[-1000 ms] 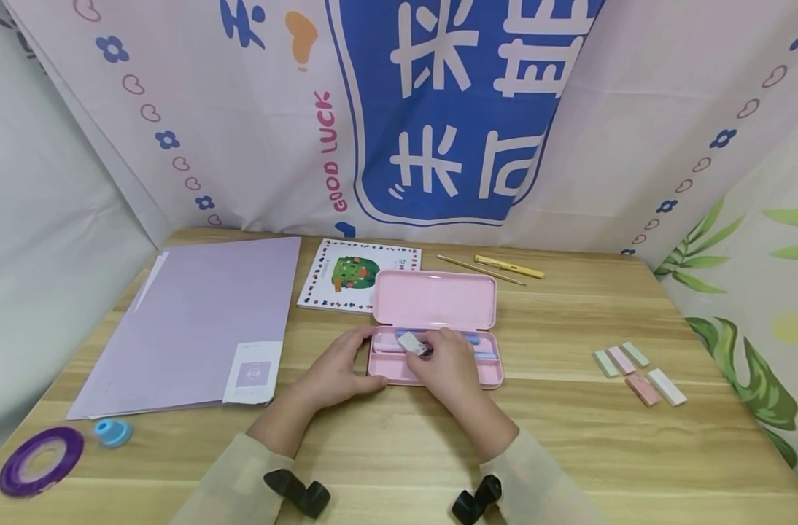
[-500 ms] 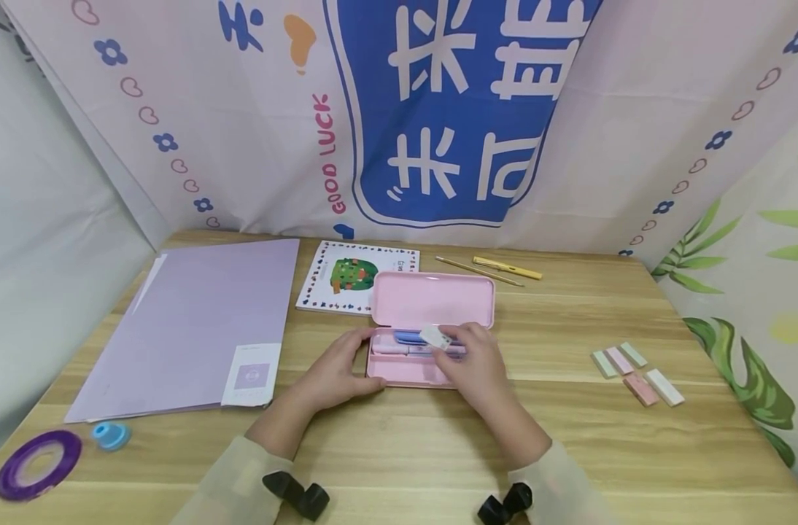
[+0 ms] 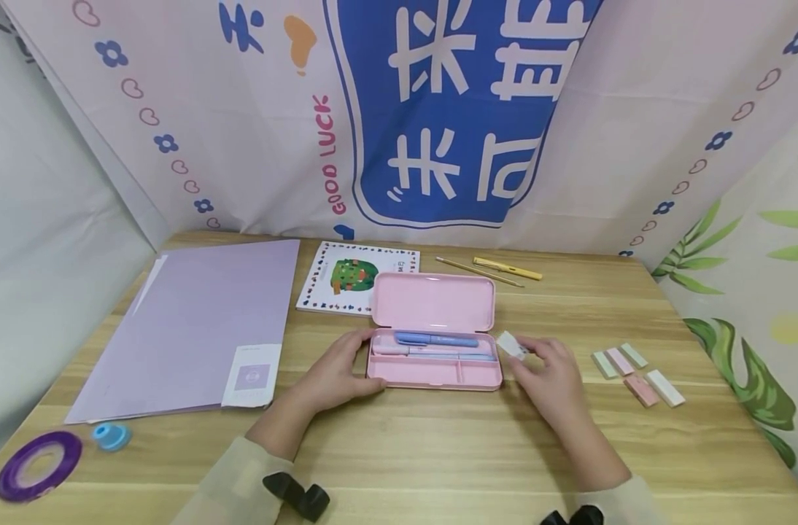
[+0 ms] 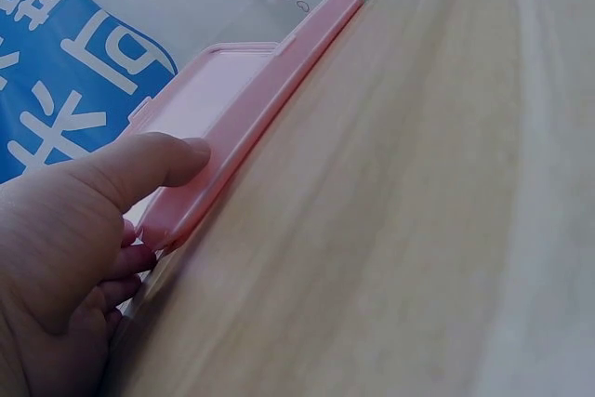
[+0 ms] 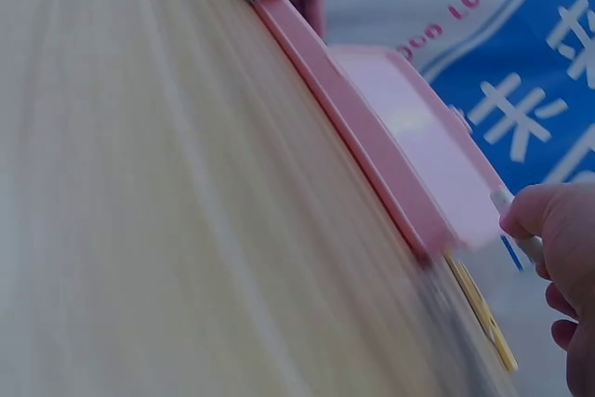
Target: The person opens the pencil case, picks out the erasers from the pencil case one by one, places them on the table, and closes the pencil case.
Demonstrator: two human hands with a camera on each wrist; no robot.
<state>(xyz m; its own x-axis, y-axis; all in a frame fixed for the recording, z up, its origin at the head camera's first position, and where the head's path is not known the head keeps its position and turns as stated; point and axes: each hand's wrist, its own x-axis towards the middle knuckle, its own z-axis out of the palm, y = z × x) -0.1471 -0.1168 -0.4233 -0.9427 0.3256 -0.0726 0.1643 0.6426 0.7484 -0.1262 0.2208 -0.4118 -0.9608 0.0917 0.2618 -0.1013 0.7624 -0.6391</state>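
Observation:
A pink pencil case (image 3: 415, 370) lies with its lid up in the head view. Two pens, a blue pen (image 3: 438, 340) and a pale lilac one (image 3: 432, 353), lie in its long rear compartment. My left hand (image 3: 336, 370) grips the case's left end; in the left wrist view its thumb (image 4: 167, 157) presses the front wall while the fingers wrap the corner. Just off the case's right end, my right hand (image 3: 551, 375) pinches a small white eraser (image 3: 511, 345) between thumb and fingers. That hand is partly cut off in the right wrist view.
Several pastel erasers (image 3: 642, 388) lie at the right. Behind the case are a picture booklet (image 3: 314, 281), a pencil (image 3: 465, 265) and a yellow pen (image 3: 507, 267). A lilac folder (image 3: 202, 321), purple tape roll (image 3: 5, 474) and blue cap-like piece (image 3: 112, 436) occupy the left.
My right hand has carried the white eraser rightward, from over the pencil case to beyond its right end, uncovering the pens and small compartments. My left hand has stayed on the case.

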